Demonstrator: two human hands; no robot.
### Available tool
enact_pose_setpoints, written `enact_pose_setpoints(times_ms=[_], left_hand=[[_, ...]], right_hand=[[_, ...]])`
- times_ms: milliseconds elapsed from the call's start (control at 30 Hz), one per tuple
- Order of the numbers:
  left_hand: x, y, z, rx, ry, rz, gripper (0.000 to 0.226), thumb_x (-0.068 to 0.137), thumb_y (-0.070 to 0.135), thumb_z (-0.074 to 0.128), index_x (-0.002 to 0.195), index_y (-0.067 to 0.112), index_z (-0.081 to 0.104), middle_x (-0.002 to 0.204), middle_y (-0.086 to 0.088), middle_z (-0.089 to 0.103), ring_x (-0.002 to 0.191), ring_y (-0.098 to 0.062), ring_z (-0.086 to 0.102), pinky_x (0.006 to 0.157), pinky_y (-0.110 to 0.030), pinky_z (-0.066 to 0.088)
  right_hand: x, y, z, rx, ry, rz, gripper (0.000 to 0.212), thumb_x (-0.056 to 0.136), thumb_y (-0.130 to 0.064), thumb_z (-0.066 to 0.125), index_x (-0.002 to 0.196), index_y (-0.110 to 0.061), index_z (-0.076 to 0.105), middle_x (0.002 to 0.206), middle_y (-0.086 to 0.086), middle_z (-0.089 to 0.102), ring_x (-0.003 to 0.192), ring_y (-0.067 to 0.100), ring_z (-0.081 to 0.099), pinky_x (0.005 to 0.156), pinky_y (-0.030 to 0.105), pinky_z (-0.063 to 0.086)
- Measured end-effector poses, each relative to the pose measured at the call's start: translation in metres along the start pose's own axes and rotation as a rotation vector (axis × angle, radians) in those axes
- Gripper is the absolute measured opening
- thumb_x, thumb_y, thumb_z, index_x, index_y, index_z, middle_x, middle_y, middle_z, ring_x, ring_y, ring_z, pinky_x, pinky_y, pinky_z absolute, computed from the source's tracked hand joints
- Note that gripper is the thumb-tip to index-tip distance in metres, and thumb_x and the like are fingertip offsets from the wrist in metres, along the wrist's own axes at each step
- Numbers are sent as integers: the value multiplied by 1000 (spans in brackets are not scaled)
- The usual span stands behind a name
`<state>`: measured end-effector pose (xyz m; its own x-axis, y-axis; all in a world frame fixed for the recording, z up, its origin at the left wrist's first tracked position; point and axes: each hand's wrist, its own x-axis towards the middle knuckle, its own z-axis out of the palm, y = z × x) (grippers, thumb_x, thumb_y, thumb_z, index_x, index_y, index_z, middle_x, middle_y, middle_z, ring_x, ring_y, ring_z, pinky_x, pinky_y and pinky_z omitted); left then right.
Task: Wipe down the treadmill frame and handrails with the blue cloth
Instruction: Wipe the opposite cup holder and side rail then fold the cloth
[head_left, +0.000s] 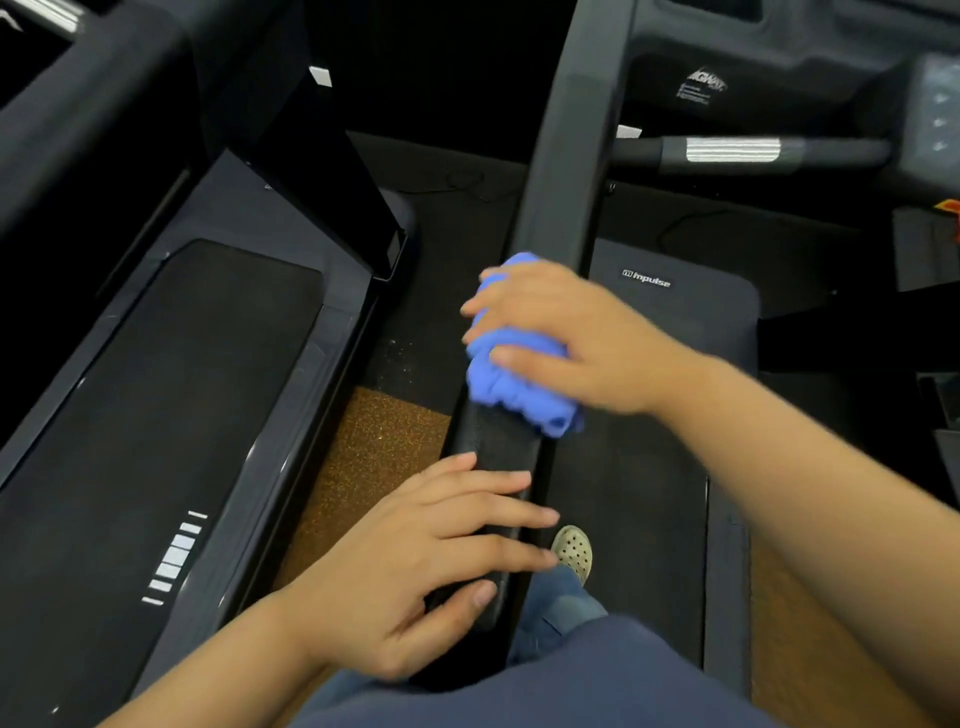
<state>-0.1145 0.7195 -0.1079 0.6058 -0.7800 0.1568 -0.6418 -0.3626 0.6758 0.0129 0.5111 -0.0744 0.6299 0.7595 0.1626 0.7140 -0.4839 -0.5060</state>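
Along the black padded handrail (498, 457), running six to twelve o'clock, the bunched blue cloth (514, 374) is gripped by the right hand (566, 338), seemingly mid-stroke; toward six, the left hand (431, 561) is laid open and empty.

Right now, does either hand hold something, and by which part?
The right hand grips the bunched cloth from above, against the handrail. The left hand holds nothing, resting open on the handrail.

Two treadmills (156, 415) (675, 467), two hands (415, 561) (566, 332), one blue cloth (514, 384), one perforated shoe (573, 551).
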Motion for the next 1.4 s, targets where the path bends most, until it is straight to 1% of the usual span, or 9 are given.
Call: enact_pose_setpoints(times_ms=[133,333,500,600,767,933,1067,1200,1400], left_hand=[[2,-2,0,-88,29,-24,35,88,21,45,114,25,68,132,13,55,137,-11,37,115,-38,20],[1,-1,0,-113,56,-47,35,86,17,46,112,24,69,131,13,57,136,-10,38,116,-39,19],[2,2,0,-106,50,-65,37,86,14,46,112,23,69,132,13,56,136,-11,38,116,-41,19],[2,4,-1,-105,39,-78,37,86,14,45,113,23,68,132,13,55,137,-11,36,116,-42,18],[1,5,-2,-66,29,-82,37,88,14,42,114,23,68,132,12,55,138,-11,35,116,-42,19],[-1,4,0,-55,35,-79,37,89,15,41,114,24,67,134,13,54,138,-11,36,116,-39,19],[0,3,2,-66,62,-80,38,88,15,41,113,26,68,133,14,55,137,-12,38,116,-38,18],[1,2,4,-54,72,-61,39,85,15,41,111,29,67,131,17,55,135,-13,40,115,-38,19],[3,1,5,-33,80,-53,39,85,17,42,110,35,66,130,22,54,132,-12,43,115,-36,19]], right_hand=[[34,55,-26,-73,93,147,36,93,-25,45,99,5,64,102,22,63,103,31,51,97,32,33],[106,129,-52,-266,451,551,28,87,-21,38,78,0,55,80,16,55,77,32,51,78,44,43],[143,125,-61,-750,-20,758,41,86,-25,59,124,-14,50,121,22,46,112,41,44,90,51,37],[154,103,-50,-784,-187,839,53,88,-50,43,121,-9,54,119,22,49,117,39,41,104,57,27],[142,42,0,-931,-296,806,21,85,-19,43,96,-5,55,102,16,51,114,33,42,110,56,20],[91,5,15,-586,-39,606,16,82,-29,49,82,-13,53,80,3,45,93,22,40,108,44,25],[21,-12,42,-141,597,370,23,89,-34,52,91,-14,65,92,-3,62,103,18,52,105,31,32],[-30,-34,77,549,884,642,28,91,-36,53,119,-32,53,131,-10,51,127,0,42,105,16,31],[-34,-32,101,917,996,849,27,91,-45,43,118,-48,44,124,-30,50,114,-15,47,91,3,33]])
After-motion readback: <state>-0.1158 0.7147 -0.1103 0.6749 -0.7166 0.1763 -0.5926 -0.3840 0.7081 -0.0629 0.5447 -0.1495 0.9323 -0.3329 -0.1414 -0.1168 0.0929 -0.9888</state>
